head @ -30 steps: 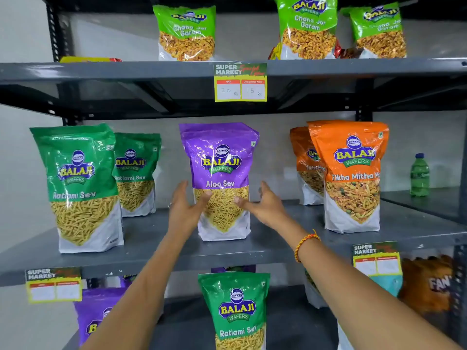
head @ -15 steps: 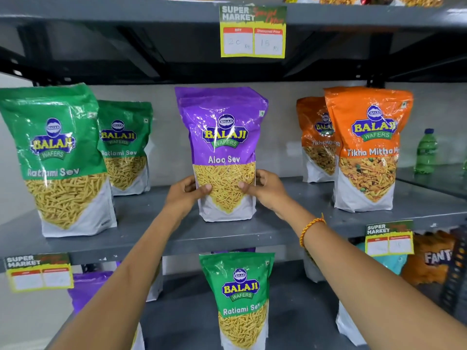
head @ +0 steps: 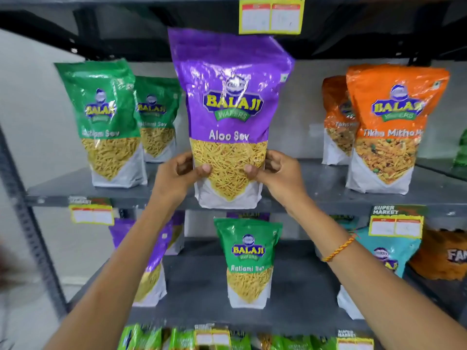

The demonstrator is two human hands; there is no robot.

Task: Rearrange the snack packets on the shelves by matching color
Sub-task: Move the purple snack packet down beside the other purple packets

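Note:
A purple Aloo Sev packet (head: pixel 228 97) is held upright in front of the middle shelf (head: pixel 316 195), its base at the shelf's front edge. My left hand (head: pixel 177 178) grips its lower left side and my right hand (head: pixel 278 175) grips its lower right side. Two green Ratlami Sev packets (head: pixel 108 120) stand on the middle shelf at the left. Two orange Tikha Mitha packets (head: pixel 389 127) stand at the right. On the shelf below, a green Ratlami Sev packet (head: pixel 249 261) stands in the centre, with a purple packet (head: pixel 149 261) to its left, partly hidden by my left arm.
A teal packet (head: pixel 386 251) and an orange bag (head: pixel 444 256) sit on the lower shelf at the right. Yellow price tags (head: pixel 270 16) hang on the shelf edges. Several green packets (head: pixel 156 338) line the lowest shelf. A dark metal upright (head: pixel 30 210) stands at the left.
Both hands have closed on the purple packet and drawn it off the shelf toward me. The view has tilted down, so the lower shelves now show.

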